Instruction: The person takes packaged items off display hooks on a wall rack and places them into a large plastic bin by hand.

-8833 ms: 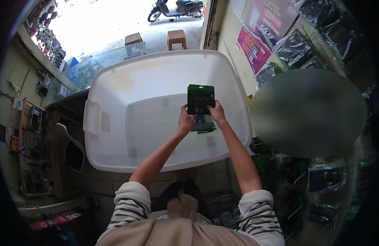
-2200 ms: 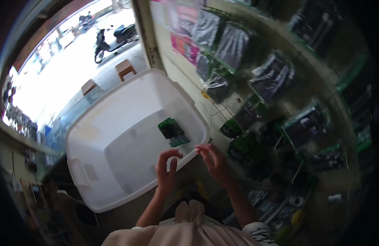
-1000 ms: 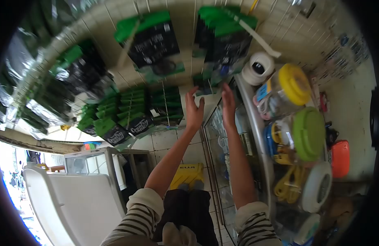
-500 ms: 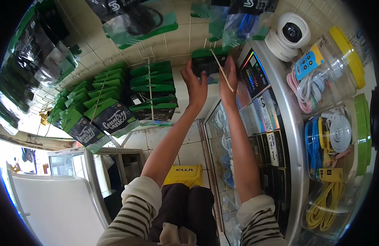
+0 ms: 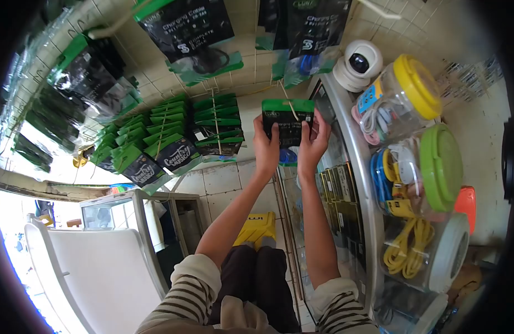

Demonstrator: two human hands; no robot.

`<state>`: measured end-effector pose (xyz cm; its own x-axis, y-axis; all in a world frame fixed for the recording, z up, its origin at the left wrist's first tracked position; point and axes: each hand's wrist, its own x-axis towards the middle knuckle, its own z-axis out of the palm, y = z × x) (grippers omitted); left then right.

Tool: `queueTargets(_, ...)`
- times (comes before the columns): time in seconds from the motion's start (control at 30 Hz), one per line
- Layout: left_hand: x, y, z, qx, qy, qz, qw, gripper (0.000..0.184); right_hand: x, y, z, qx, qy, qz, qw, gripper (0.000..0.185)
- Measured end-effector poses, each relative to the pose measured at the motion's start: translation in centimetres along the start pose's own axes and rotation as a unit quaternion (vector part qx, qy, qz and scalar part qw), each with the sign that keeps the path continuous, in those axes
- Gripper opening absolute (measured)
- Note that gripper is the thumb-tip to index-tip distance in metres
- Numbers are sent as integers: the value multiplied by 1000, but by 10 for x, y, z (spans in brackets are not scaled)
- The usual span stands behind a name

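Note:
Upright in front of me is a black and green charging cable packet [image 5: 289, 132], with a blue cable showing through its clear lower part. My left hand [image 5: 266, 149] grips its left edge, thumb on the front face. On the opposite edge, my right hand [image 5: 314, 146] is closed the same way, its fingers partly behind the packet. A pale display hook [image 5: 292, 106] passes in front of the green top strip; whether it goes through the hanging hole I cannot tell. Above hang more charging cable packets [image 5: 318, 28].
"Country Music" packets [image 5: 182, 155] hang in rows on hooks at the left. On the right, a glass display case [image 5: 346, 222] carries a white camera [image 5: 357, 65] and jars of cables [image 5: 401, 100]. A yellow box [image 5: 256, 225] stands on the floor, and a white chair [image 5: 101, 267] at lower left.
My hands have brought the packet lower, and its front now faces me with both thumbs on it. The view has shifted, showing more of the upper packets and the jar lids.

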<state>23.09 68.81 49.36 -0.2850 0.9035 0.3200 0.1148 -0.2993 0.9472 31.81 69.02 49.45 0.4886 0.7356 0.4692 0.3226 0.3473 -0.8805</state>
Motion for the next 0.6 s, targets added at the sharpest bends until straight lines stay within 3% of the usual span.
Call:
queueTargets(0.27, -44, 78, -23, 24, -9, -66, 997, 25, -25, -76, -44, 40, 0, 91, 995, 33)
queueTargets(0.43, -63, 168, -56, 45, -1, -88, 995, 24, -27, -172, -73, 76, -32, 98, 992, 32)
queueTargets(0.53, -61, 231, -92, -47, 28, -98, 994, 22, -26, -245, -82, 134, -92, 131, 978, 33)
queueTargets(0.6, -52, 281, -123, -64, 58, -111, 990, 23, -26, -287, -84, 172, -228, 189, 940, 30)
